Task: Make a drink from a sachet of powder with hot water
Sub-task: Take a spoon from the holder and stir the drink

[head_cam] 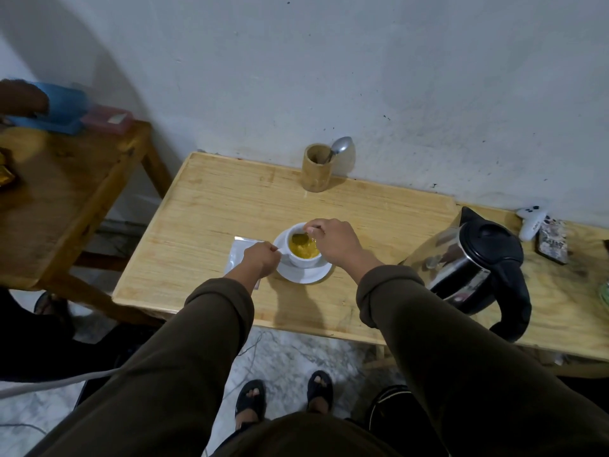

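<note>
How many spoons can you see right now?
2: one spoon in the cup, held by the right hand; another standing in the wooden holder.

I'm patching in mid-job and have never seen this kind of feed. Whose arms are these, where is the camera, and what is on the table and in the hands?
There is no machine here: a person wears one wide-angle camera on the head, looking down past their own sleeves. The left hand grips the handle of a white cup standing on a saucer. The right hand holds a spoon with its bowl in the yellow drink. A flat sachet lies on the wooden table, just left of the saucer, partly under the left hand. A steel kettle with a black lid stands to the right. At the back, a wooden holder has another spoon in it.
</note>
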A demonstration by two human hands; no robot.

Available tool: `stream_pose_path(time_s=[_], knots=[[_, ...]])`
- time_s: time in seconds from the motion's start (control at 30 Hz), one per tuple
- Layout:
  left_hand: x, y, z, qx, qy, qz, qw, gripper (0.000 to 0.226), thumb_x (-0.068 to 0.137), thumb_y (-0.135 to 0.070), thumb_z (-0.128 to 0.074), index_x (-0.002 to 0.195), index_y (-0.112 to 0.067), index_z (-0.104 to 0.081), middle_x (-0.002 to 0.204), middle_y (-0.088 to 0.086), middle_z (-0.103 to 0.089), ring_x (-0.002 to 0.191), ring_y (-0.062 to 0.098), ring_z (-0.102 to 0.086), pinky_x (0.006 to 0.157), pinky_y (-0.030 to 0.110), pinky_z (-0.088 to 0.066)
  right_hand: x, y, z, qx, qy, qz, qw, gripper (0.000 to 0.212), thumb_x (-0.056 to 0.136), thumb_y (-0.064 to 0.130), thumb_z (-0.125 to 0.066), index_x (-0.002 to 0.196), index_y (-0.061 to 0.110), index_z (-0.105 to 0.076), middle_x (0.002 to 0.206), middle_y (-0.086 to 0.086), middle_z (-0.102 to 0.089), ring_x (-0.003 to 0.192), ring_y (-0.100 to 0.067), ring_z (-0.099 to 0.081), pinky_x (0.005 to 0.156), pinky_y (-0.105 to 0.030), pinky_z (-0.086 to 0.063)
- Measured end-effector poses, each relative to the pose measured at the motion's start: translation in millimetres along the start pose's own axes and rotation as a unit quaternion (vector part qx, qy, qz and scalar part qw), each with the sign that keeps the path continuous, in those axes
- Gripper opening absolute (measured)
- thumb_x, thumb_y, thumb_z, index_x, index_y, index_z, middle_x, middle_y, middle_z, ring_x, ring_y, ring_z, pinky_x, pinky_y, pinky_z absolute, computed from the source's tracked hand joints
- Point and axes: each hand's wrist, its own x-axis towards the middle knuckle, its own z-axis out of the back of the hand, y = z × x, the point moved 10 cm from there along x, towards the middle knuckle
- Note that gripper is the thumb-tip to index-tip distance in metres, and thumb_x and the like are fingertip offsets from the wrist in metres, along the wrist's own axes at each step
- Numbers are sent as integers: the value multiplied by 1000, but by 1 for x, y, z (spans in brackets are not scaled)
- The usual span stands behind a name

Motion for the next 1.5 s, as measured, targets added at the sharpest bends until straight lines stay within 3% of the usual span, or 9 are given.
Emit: stream_pose_path(time_s=[0.33, 0.5, 0.63, 0.73, 0.83, 1.0, 1.13, 1.33, 1.5], knots=[[-1, -2, -1, 12, 3, -14, 1000, 44, 100, -19, -33, 141, -6, -44, 147, 12, -46, 134, 27, -44, 108, 31, -34, -10, -16, 15, 67, -57, -35, 996, 23, 97, 18, -43, 99, 12, -65, 101, -14, -69, 94, -29, -62, 78, -34, -48], [-1, -4, 0, 17, 2, -18, 1000, 41, 100, -14, -33, 136, -2, -48, 141, 15, -52, 130, 30, -48, 107, 33, -38, -29, -19, 20, 76, -84, -41, 993, 22, 91, 21, -56, 96, 5, -71, 101, -11, -71, 94, -22, -61, 82, -32, -47], [-3, -5, -1, 30, 7, -25, 999, 40, 100, -12, -32, 134, 1, -50, 140, 17, -51, 130, 30, -48, 108, 35, -39, -50, -40, 16, 188, -76, -114, 973, 36, 83, 34, -67, 76, -2, -68, 75, -9, -63, 69, -16, -54, 59, -25, -44], [-1, -4, -1, 23, 8, -25, 999, 39, 99, -15, -33, 129, 0, -53, 137, 17, -54, 127, 31, -51, 104, 34, -40, -69, -56, 10, 221, -59, -170, 958, 38, 85, 41, -61, 68, 8, -69, 67, -3, -65, 57, -12, -57, 49, -16, -41], [-1, -4, -1, 33, 6, -33, 999, 40, 99, -19, -32, 130, -2, -53, 138, 16, -53, 128, 31, -50, 102, 34, -40, -86, -69, 0, 244, -38, -195, 949, 29, 88, 29, -60, 89, 3, -72, 73, -1, -68, 59, -9, -59, 56, -21, -43], [1, -4, -5, 40, 1, -35, 999, 41, 99, -20, -31, 126, -1, -56, 135, 18, -55, 125, 33, -51, 102, 35, -40, -113, -82, -20, 246, -5, -230, 942, 18, 89, 5, -49, 85, 21, -56, 82, 0, -72, 63, -10, -59, 52, -22, -39], [-1, -6, -5, 49, -6, -54, 997, 40, 100, -12, -28, 129, 1, -53, 138, 19, -51, 130, 32, -47, 103, 36, -39, -126, -98, -36, 241, -8, -263, 934, 16, 82, 3, -55, 93, 16, -54, 79, -4, -74, 63, -10, -58, 52, -22, -39], [2, -3, -9, -24, -12, -65, 998, 45, 98, -32, -35, 125, -2, -56, 133, 19, -56, 124, 36, -51, 101, 36, -39, -131, -109, -54, 248, -34, -264, 932, 17, 85, 6, -60, 72, 16, -62, 75, -4, -71, 65, -3, -59, 70, -21, -48], [4, 5, -10, -78, -45, -55, 994, 44, 98, -29, -36, 128, -3, -54, 132, 21, -57, 123, 39, -51, 102, 36, -38, -128, -124, -62, 270, -78, -286, 916, 27, 82, 8, -66, 62, 24, -59, 69, 1, -58, 66, -12, -51, 62, -22, -42]])
